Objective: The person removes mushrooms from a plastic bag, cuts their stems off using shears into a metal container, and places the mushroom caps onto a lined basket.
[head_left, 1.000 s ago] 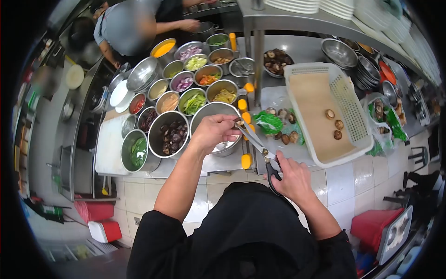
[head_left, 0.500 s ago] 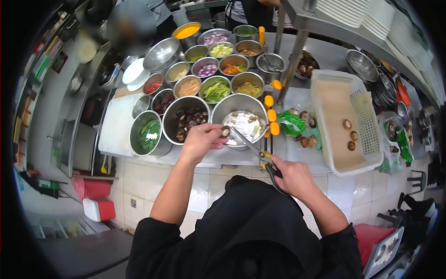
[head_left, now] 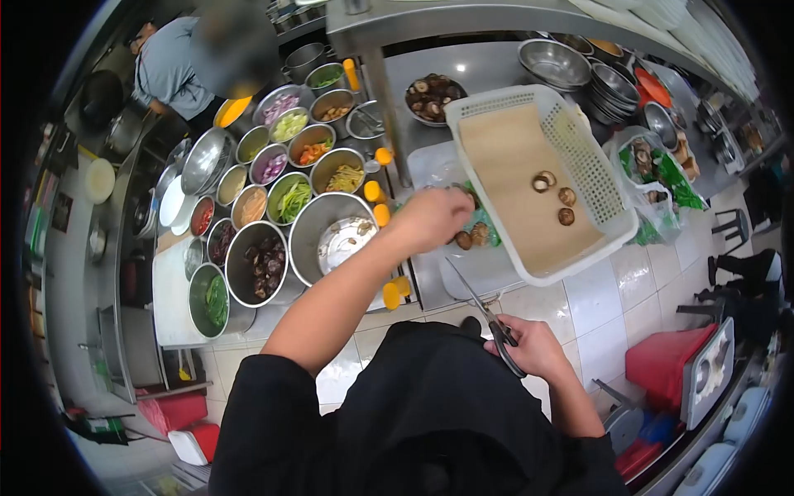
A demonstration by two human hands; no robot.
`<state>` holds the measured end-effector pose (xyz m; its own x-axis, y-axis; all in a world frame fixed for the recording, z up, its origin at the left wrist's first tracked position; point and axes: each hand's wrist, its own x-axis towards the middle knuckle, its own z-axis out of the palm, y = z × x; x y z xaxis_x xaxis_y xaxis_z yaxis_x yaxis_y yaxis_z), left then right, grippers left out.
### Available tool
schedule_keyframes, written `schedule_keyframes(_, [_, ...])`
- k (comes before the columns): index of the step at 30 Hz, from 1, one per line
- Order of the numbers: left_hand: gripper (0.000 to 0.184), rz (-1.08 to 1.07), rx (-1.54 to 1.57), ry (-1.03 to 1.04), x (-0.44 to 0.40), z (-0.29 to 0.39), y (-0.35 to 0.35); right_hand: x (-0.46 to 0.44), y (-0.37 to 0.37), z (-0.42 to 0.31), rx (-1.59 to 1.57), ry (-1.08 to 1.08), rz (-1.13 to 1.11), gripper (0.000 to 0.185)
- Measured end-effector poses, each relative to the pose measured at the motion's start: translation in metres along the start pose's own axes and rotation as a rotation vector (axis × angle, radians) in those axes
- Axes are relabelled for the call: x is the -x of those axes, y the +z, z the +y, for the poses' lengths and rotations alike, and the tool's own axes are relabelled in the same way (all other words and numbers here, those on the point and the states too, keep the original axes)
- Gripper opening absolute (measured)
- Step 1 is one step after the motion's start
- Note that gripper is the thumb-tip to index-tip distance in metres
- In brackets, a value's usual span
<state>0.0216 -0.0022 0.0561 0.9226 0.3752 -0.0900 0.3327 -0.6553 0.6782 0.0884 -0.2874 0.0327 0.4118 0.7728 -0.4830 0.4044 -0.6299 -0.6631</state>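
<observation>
My left hand reaches over the mushrooms and green plastic on the counter, just left of the white basket. Its fingers are curled; whatever they hold is hidden. My right hand grips black-handled scissors in front of the counter edge, the tip pointing up and left. Several mushrooms lie on the brown lining of the white perforated basket. Left of my forearm stands a steel pot with light pieces at its bottom. Next to it, another pot contains dark mushroom pieces.
Pots of cut vegetables crowd the left counter beside a white cutting board. A bowl of mushrooms is behind the basket, under a steel shelf. Bagged mushrooms lie at right. Another person stands at the back left.
My left hand has gone from the steel pot, where it held a mushroom by the scissors, rightward to the mushrooms on the counter. The scissors have moved away from the pot. The view has turned right.
</observation>
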Motion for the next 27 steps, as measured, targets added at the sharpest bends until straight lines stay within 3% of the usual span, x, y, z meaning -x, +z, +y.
schedule_keyframes(1, [0.026,-0.112,-0.237,0.046,-0.015,-0.006,0.021,0.003,-0.002,0.005,0.005,0.036,-0.007,0.052])
schedule_keyframes(4, [0.032,-0.291,-0.361,-0.034,-0.05,-0.017,0.069,0.011,-0.004,0.02,-0.002,0.09,0.023,0.052])
schedule_keyframes(10, [0.039,-0.167,-0.425,-0.057,-0.047,-0.012,0.073,0.016,-0.005,0.039,-0.029,0.032,0.127,0.055])
schedule_keyframes(12, [0.044,-0.038,-0.437,-0.037,-0.026,-0.006,0.05,0.022,-0.014,0.034,-0.093,0.006,0.1,0.06])
schedule_keyframes(16, [0.053,0.175,0.041,-0.084,0.033,0.002,-0.005,0.02,-0.006,0.029,-0.294,-0.167,0.111,0.072])
schedule_keyframes(18, [0.059,0.203,0.372,-0.167,0.053,-0.015,-0.013,0.014,-0.004,0.007,-0.233,-0.222,0.149,0.073])
schedule_keyframes(22, [0.058,0.27,0.741,-0.179,0.092,-0.033,-0.021,-0.009,0.005,-0.026,-0.021,-0.416,0.235,0.073])
schedule_keyframes(27, [0.065,0.381,0.782,-0.242,0.136,-0.06,-0.028,-0.024,0.017,-0.057,0.087,-0.539,0.138,0.07])
